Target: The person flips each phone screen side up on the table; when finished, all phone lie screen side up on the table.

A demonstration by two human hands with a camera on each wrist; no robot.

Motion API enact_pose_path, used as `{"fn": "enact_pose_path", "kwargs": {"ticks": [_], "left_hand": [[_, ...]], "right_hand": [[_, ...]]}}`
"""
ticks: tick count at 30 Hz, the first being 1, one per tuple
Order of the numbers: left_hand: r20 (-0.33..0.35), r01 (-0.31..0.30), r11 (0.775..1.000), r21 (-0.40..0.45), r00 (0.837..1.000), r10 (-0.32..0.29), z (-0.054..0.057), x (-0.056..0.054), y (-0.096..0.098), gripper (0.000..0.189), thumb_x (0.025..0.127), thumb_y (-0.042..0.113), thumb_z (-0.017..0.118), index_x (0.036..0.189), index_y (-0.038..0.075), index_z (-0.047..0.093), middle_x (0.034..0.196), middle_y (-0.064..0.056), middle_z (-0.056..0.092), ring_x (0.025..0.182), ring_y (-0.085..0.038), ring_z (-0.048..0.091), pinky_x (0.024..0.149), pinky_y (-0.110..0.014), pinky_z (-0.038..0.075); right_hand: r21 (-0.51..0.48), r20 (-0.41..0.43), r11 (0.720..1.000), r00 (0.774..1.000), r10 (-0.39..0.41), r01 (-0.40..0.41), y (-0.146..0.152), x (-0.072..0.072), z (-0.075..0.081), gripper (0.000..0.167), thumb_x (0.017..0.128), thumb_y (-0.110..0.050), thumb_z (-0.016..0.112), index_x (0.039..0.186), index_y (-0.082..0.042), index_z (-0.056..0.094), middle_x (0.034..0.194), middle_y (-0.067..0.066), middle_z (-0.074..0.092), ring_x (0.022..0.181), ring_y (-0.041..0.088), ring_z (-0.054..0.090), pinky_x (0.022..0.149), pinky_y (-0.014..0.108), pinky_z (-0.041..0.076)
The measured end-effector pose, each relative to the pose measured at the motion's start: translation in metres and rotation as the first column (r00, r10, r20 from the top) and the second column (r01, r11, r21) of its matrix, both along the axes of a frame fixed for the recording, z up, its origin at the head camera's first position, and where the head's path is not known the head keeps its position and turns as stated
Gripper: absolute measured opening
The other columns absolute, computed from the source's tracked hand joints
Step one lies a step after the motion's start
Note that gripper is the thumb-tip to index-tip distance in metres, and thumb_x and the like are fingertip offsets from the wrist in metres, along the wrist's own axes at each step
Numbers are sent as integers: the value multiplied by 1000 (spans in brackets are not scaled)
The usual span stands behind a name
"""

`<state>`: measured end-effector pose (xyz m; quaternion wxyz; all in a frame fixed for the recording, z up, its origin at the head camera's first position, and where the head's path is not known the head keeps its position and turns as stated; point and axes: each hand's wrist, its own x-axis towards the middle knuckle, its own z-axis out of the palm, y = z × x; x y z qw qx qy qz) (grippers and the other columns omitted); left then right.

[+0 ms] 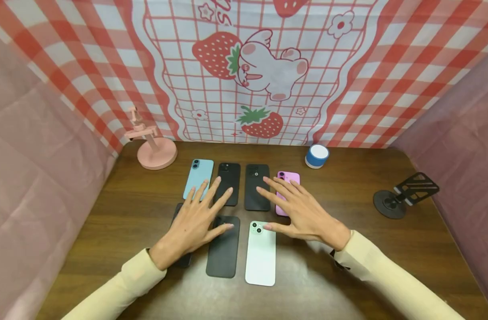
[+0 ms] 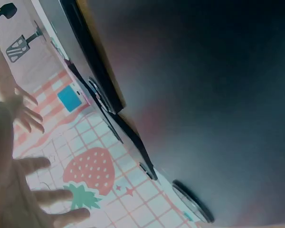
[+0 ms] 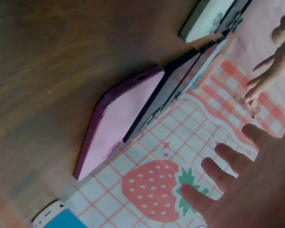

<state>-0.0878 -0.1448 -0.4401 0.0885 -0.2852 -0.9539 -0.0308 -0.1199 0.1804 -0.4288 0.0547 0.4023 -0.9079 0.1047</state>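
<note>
Pale mint, one phone (image 1: 261, 262) lies face down on the wooden worktop (image 1: 348, 191), nearest the person of the right-hand group, its camera corner beneath the right hand's thumb in the head view. Just beside it lies a dark grey phone (image 1: 222, 262), its upper end below the left thumb; farther left, a dark phone (image 1: 184, 261) is mostly hidden by the left hand (image 1: 192, 224).

Beyond these runs a second row: a light blue phone (image 1: 201, 173) and a small black phone (image 1: 230, 178) under the left fingertips, then a larger black phone (image 1: 256, 198) and a pink phone (image 1: 282, 210) under the right hand (image 1: 304, 213). Both hands hover above the phones, fingers spread, gripping nothing.

Cream sleeves (image 1: 392, 271) cover the forearms. Toward the back stand a pink stand (image 1: 158, 155) and a blue-and-white cylinder (image 1: 317, 156); at right, a black stand (image 1: 390, 204). Strawberry-patterned cloth (image 1: 264, 84) hangs behind.
</note>
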Motion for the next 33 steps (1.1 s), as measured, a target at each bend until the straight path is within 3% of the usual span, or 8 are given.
{"fn": "enact_pose_path", "kwargs": {"ticks": [5,9,13,17,20,24,29,33], "left_hand": [[-100,-83,995,48,991,88,0,-4,-6,84,96,58,66,164,19,35,167,-23,35,145,-48,47,112,-63,45],[-111,-137,982,129,982,151,-1,-10,-12,79,96,51,70,158,12,45,158,-28,43,134,-48,54,97,-58,56],[-53,-182,964,195,979,196,-3,-15,-18,76,96,48,72,156,9,47,150,-32,47,122,-46,56,85,-53,58],[65,-217,947,238,976,208,-1,-19,-25,76,97,46,71,157,7,46,143,-31,49,112,-43,56,78,-49,58],[152,-256,929,266,963,222,2,-22,-29,77,97,46,71,157,5,45,137,-30,50,109,-41,56,78,-49,56],[209,-310,910,274,943,258,5,-29,-35,79,97,44,73,158,4,43,131,-28,52,104,-39,55,82,-50,52],[275,-365,896,254,915,295,4,-35,-42,80,96,45,74,157,3,44,130,-30,50,98,-39,56,78,-50,52],[316,-382,897,222,899,305,2,-40,-46,84,94,46,75,158,3,42,130,-30,48,96,-38,55,75,-48,52]], "right_hand": [[-46,50,999,998,22,-20,-9,-8,2,89,94,-70,59,167,-31,25,171,6,32,155,32,37,123,61,32],[-81,93,996,995,34,-26,-16,-15,3,87,95,-68,59,167,-33,24,170,5,34,153,29,40,123,61,32],[-120,155,993,987,41,-22,-25,-23,5,85,96,-69,57,166,-36,22,168,3,37,152,25,41,123,59,32],[-138,217,990,975,37,-7,-36,-30,8,84,95,-73,54,165,-38,24,163,0,41,146,21,46,116,53,43],[-143,263,990,964,31,7,-46,-35,10,84,94,-76,53,165,-39,25,159,-1,44,139,20,50,107,49,51],[-156,312,988,949,41,9,-58,-45,13,85,94,-75,55,165,-39,25,154,2,48,135,22,54,104,48,53],[-236,345,972,933,98,-15,-75,-59,11,81,97,-59,66,163,-24,35,140,9,57,128,28,61,103,47,53],[-317,371,948,919,137,-14,-88,-71,7,73,97,-42,73,158,-14,44,128,11,62,113,31,66,94,45,57]]}}
